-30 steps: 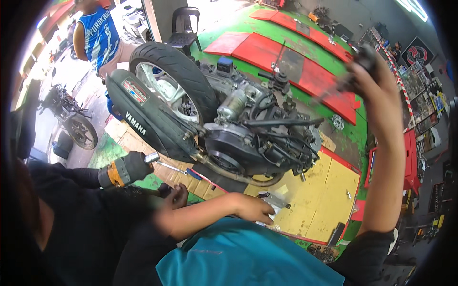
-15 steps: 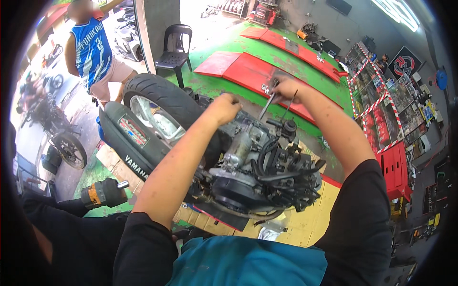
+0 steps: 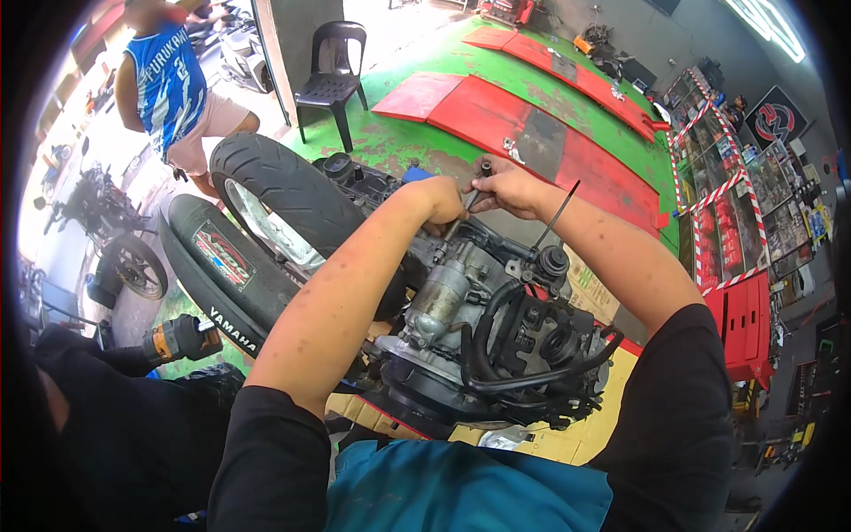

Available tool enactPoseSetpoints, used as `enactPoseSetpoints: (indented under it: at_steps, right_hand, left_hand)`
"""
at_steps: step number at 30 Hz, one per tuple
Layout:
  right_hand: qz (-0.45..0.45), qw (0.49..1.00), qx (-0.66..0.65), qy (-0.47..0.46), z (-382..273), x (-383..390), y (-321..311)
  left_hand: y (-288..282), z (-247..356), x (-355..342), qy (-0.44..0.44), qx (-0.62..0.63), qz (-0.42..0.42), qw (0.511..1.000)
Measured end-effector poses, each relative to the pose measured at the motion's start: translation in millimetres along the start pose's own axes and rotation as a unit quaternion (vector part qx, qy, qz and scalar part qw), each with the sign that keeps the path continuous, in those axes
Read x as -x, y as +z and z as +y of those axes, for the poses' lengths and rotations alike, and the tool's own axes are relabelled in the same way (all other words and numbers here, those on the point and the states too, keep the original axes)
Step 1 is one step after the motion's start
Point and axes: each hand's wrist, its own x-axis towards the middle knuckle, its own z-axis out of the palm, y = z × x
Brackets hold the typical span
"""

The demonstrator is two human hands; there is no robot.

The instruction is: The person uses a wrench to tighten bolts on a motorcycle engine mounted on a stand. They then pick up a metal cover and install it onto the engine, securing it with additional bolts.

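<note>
A scooter engine [image 3: 443, 301] with bare metal casing and black hoses lies in front of me, joined to a rear wheel [image 3: 292, 191] with a black tyre. Over its far side, my right hand [image 3: 510, 191] grips the upper part of a slim metal rod-shaped tool [image 3: 473, 197], which slants down to the engine. My left hand [image 3: 439, 202] is closed around the tool's lower shaft, close to the casing; its fingertips are partly hidden. A thin dark rod [image 3: 558, 213] rises from the engine beside my right wrist.
At left a person in black holds an orange-and-black power tool [image 3: 182, 340]. Another person in a blue jersey [image 3: 168, 89] stands beyond the wheel. A black plastic chair [image 3: 332, 84], red ramps [image 3: 496, 120], a glass display case [image 3: 722, 204] and a red cabinet [image 3: 737, 328] stand around.
My right hand has moved left and down with the tool, onto the engine's far side. My left hand has shifted right and met it. The view has shifted slightly.
</note>
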Motion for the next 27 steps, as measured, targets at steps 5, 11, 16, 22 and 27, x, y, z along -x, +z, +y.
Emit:
enactPoseSetpoints:
  at_steps: [5, 11, 16, 22, 27]
  right_hand:
    - [-0.051, 0.997, 0.036, 0.050, 4, -7, -12]
    - [-0.052, 0.738, 0.588, -0.328, -22, 3, -28]
    - [-0.161, 0.545, 0.740, -0.359, -28, 7, -10]
    - [-0.193, 0.496, 0.769, -0.354, -21, -2, -3]
    - [-0.128, 0.517, 0.738, -0.415, -17, -1, -5]
  left_hand:
    - [0, 7, 0, -0.041, 0.016, -0.018, 0.999]
    - [-4, 7, -4, -0.064, 0.006, -0.005, 0.998]
    - [-1, 0, -2, -0.049, -0.017, 0.003, 0.999]
    - [6, 3, 1, -0.008, -0.081, 0.017, 0.997]
    - [7, 8, 2, 0.010, -0.171, 0.046, 0.984]
